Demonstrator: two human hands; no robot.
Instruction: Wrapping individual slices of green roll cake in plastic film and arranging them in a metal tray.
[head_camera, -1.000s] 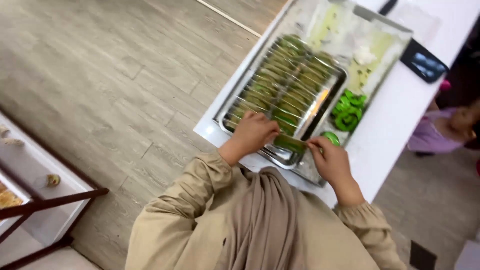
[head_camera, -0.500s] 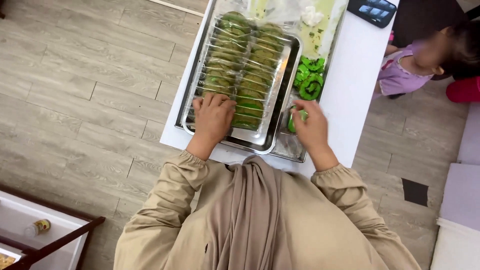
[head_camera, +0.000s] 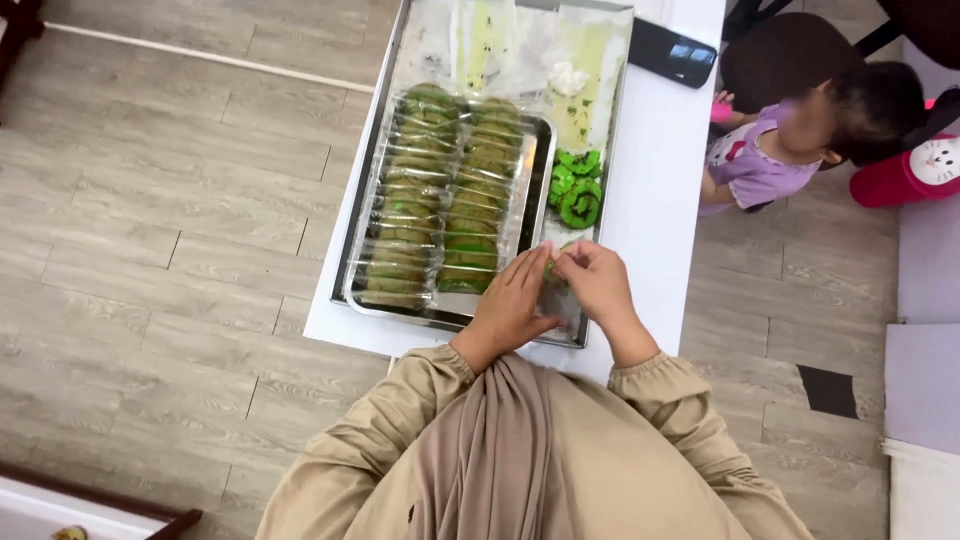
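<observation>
My left hand (head_camera: 512, 305) and right hand (head_camera: 592, 283) brought together, fingers pinching a small clear wrapper with a green piece (head_camera: 553, 272) at the near right end of the big tray (head_camera: 372, 190), wrapped green cakes (head_camera: 440, 195) in rows just left, loose green pieces (head_camera: 576, 190) beyond, dark phone (head_camera: 678, 51) on the white table (head_camera: 655, 200)

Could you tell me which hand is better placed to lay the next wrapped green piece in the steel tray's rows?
Left, probably: the left hand lies beside the rows in the steel tray; the right hand sits farther out.
</observation>
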